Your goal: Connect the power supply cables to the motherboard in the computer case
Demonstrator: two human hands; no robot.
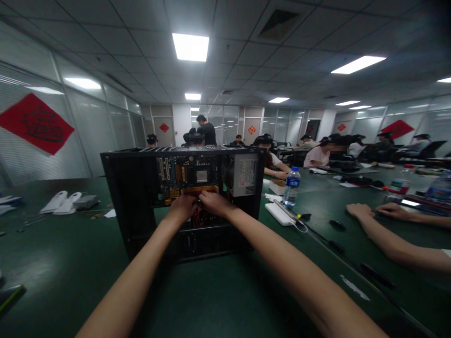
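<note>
An open black computer case (134,197) stands on the green table (70,263) straight ahead, its side off, showing the motherboard (183,176) and a grey power supply (244,174). Both my arms reach into it. My left hand (182,206) and my right hand (213,203) meet just below the motherboard, fingers curled together around red and orange cables (200,217). What exactly each hand pinches is hidden by the fingers.
A water bottle (291,187) and a white power strip (280,213) sit right of the case. Another person's forearms (380,230) rest on the table at right. White parts (61,202) lie at left. Several people sit at the far tables.
</note>
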